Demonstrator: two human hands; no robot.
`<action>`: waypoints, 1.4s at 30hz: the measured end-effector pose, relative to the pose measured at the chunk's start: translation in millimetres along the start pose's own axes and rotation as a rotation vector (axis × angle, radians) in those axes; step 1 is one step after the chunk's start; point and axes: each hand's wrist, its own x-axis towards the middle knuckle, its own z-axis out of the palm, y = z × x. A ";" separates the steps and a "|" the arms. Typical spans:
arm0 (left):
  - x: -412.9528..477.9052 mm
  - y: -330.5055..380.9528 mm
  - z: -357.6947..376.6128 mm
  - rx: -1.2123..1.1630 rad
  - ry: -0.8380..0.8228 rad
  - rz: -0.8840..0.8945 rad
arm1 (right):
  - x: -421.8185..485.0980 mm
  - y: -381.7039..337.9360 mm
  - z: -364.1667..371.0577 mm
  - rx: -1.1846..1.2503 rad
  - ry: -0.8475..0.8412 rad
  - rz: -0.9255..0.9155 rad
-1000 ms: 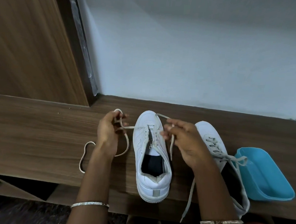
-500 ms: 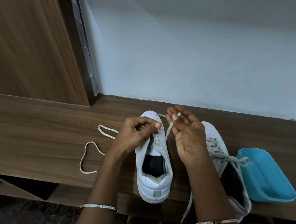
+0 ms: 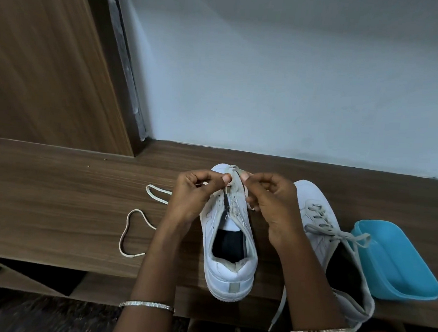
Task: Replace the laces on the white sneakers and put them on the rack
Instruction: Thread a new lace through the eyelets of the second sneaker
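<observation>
Both hands are up at the toe of the white leather low-top sneaker [image 3: 230,245], which stands heel toward the camera on the brown wood-grain shelf top [image 3: 59,195]. The left hand [image 3: 195,192] pinches the off-white flat lace [image 3: 235,169] between thumb and forefinger. The right hand [image 3: 269,201] pinches it opposite, fingers curled in, thumbs almost meeting over the lowest eyelets.

Here is where it could go sour. One run of lace lies in loose loops on the shelf to the left, while another end dangles over the front edge by the right forearm (I take it for the same lace, though the hand hides the join). If the two halves aren't evened now, one end will likely come up short at the top eyelets. That hanging tail could also snag on a wrist and drag back out.

Nobody is holding the shoe itself, and its heel sits near the lip, so a firm tug could slide or tip it off. A flat lace twists easily, and loose threads show by the eyelets, ready to catch the tip.

The second white sneaker [image 3: 319,211], laced and tied, lies under the right forearm just beside the blue plastic tub [image 3: 398,266], so a careless elbow could knock it.
</observation>
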 end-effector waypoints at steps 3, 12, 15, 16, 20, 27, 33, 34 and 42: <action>-0.4 -0.4 3.4 -0.019 -0.013 -0.010 | -2.3 0.7 -3.0 -0.106 -0.213 0.041; 2.4 1.6 0.7 0.004 -0.050 -0.037 | -3.7 2.0 4.4 0.008 -0.313 0.043; 4.7 -1.5 -3.3 0.069 -0.021 -0.035 | -2.2 0.7 5.8 0.066 -0.289 0.110; 5.9 -4.1 -6.5 0.126 0.007 -0.017 | -1.1 0.3 5.2 0.087 -0.269 0.131; 10.8 -19.8 -18.9 0.453 0.192 0.082 | 1.0 2.5 2.1 0.171 -0.214 0.205; 9.6 -20.9 -30.9 0.347 0.109 -0.085 | 3.6 14.6 6.6 0.171 -0.082 0.187; 6.2 -17.2 -33.9 0.204 0.008 -0.132 | 4.1 18.5 15.8 0.088 -0.012 0.179; 6.1 -17.1 -35.1 0.215 -0.010 -0.128 | 4.3 18.8 16.9 0.059 0.003 0.164; 5.2 -17.8 -36.9 0.259 -0.070 -0.143 | 5.4 26.4 19.8 -0.148 -0.022 0.090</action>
